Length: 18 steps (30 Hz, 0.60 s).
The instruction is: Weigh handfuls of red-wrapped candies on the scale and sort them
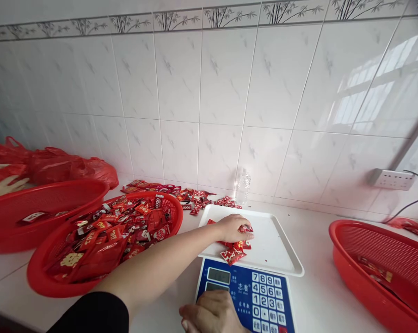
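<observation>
My left hand (234,227) reaches over the white tray (269,240) of the scale, its fingers closed around small red packets (246,229). More red packets (233,254) lie on the tray under and beside its fingers. At the bottom, my right hand (211,312) is curled over the lower left of the blue scale panel (243,296), partly covering its displays; whatever is inside its fingers, if anything, is hidden. A red basket (35,284) piled with red packets stands left of the tray, beneath my left forearm.
Another red basket (91,189) and red plastic bags (66,169) are at the far left. Loose packets (195,199) lie along the wall near a clear bottle (243,187). At right stand a red basket (347,277) with some packets and a power socket (394,179) with a black cable.
</observation>
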Available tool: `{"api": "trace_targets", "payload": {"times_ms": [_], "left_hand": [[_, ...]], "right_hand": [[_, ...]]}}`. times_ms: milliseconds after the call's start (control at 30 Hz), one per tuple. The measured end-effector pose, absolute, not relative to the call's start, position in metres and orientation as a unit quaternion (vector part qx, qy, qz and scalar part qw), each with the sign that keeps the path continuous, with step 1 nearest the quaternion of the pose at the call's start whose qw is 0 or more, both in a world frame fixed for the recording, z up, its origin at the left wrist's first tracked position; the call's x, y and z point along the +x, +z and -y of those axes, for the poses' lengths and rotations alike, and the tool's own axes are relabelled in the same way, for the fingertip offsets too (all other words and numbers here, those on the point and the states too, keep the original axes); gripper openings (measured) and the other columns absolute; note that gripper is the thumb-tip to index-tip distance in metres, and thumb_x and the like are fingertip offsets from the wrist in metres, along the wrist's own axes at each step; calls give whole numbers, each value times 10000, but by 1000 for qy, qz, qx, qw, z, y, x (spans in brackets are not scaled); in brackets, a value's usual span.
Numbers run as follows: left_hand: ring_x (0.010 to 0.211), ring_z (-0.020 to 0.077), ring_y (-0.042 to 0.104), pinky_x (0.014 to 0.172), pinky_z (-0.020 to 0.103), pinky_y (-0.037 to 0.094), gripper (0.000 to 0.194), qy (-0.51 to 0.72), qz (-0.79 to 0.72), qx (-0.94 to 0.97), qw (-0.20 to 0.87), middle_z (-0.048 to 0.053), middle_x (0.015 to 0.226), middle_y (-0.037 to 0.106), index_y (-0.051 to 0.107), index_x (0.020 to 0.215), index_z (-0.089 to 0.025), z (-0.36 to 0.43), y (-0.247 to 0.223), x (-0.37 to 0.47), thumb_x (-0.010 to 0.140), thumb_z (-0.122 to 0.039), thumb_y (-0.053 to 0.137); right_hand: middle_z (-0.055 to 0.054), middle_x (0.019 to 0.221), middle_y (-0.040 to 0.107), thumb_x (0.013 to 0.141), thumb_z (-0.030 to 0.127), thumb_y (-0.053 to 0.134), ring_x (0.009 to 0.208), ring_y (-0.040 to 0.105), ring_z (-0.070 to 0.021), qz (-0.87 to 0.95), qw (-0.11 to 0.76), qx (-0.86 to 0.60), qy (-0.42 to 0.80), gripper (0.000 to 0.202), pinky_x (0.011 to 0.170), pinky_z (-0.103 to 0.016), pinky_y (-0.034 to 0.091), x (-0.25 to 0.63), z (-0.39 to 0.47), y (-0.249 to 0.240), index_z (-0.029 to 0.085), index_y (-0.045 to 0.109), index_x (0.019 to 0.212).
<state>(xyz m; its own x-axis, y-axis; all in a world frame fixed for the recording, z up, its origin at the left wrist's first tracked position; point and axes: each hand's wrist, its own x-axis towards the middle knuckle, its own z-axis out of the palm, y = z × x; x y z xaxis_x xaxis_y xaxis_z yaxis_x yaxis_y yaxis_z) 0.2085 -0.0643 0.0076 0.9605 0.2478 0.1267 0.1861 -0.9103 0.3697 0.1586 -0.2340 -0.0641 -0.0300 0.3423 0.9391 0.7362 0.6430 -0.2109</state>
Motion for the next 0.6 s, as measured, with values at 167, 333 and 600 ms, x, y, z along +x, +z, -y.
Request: {"api": "trace_targets", "payload": {"times_ms": [167, 333, 600], "left_hand": [[1238, 284, 468, 1062, 390, 328, 592, 60, -115, 972, 197, 117, 1298, 557, 586, 1254, -220, 69, 24, 182, 822, -623, 541], [1435, 380, 105, 1108, 612, 74, 945, -38, -149, 966, 207, 75, 1580, 190, 252, 1476, -373, 82, 27, 158, 683, -755, 594], [1381, 331, 293, 1134, 474, 202, 924, 30, -100, 974, 201, 98, 1505, 347, 356, 1440, -313, 68, 19, 165, 663, -718, 650]], "right_hand": [[27, 608, 659, 949, 320, 423, 557, 648, -103, 687, 584, -396, -175, 266, 592, -192, 505, 159, 240, -54, 239, 669, 889], [29, 591, 649, 945, 300, 418, 554, 646, -110, 729, 546, -389, -135, 258, 593, -200, 508, 162, 241, -55, 221, 659, 899], [35, 594, 655, 943, 326, 431, 521, 631, -96, 684, 591, -394, -165, 263, 597, -195, 506, 158, 236, -60, 239, 671, 882]]}}
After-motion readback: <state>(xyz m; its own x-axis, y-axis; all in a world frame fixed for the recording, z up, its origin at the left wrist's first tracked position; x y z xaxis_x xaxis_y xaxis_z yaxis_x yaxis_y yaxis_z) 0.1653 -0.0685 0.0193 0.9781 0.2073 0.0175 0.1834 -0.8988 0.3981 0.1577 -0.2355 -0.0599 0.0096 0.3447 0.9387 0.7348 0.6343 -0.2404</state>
